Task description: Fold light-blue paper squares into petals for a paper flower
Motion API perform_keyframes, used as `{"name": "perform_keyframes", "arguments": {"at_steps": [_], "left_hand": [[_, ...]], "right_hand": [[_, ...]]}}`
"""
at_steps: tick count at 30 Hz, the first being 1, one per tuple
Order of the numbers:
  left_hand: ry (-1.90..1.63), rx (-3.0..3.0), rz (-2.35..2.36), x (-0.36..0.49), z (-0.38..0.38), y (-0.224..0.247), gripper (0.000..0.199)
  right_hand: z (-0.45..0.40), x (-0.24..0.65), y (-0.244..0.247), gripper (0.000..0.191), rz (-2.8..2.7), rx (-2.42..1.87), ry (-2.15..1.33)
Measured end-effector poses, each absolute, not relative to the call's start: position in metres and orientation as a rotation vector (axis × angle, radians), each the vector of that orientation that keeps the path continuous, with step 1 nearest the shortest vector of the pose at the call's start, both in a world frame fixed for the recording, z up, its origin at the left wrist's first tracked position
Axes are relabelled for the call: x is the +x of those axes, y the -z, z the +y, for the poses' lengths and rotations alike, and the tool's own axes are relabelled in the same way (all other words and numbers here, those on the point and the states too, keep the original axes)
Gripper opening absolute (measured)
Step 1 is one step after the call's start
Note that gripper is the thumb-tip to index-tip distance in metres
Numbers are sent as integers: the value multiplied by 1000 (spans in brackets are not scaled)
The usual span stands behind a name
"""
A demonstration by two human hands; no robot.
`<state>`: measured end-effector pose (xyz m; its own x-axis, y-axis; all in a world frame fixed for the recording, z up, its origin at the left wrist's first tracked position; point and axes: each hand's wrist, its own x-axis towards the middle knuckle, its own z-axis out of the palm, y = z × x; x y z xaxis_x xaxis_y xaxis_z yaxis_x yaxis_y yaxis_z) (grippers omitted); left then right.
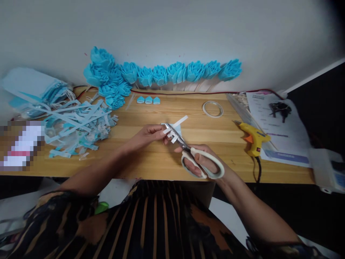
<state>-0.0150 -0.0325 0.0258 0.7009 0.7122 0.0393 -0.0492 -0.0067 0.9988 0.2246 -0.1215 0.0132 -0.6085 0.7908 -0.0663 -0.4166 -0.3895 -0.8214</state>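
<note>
My left hand pinches a small pale-blue and white piece of sheet material that has white strips sticking out from it. My right hand is closed around the white handles of a pair of scissors. The scissor blades lie along the piece, close to my left fingertips; whether they are fully closed is hard to see. Farther back on the table, three small blue folded pieces sit in a row. A roll of white tape lies flat to their right.
Blue artificial flowers line the wall, with more bunched at left. Blue and white offcuts are heaped on the left beside a stack of pale-blue masks. A yellow glue gun, printed papers and keys lie at right.
</note>
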Motion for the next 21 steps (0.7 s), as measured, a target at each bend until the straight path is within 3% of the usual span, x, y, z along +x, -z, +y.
{"name": "perform_keyframes", "arguments": {"at_steps": [11,21], "left_hand": [[-651,1552,543,-17,-31,-24,38],[-697,1492,668,-15,-30,-19,42]], "right_hand": [[-124,222,-12,43,-1014,-523,-2058],[-132,211,-18,49,-1171,-816,-2004]]}}
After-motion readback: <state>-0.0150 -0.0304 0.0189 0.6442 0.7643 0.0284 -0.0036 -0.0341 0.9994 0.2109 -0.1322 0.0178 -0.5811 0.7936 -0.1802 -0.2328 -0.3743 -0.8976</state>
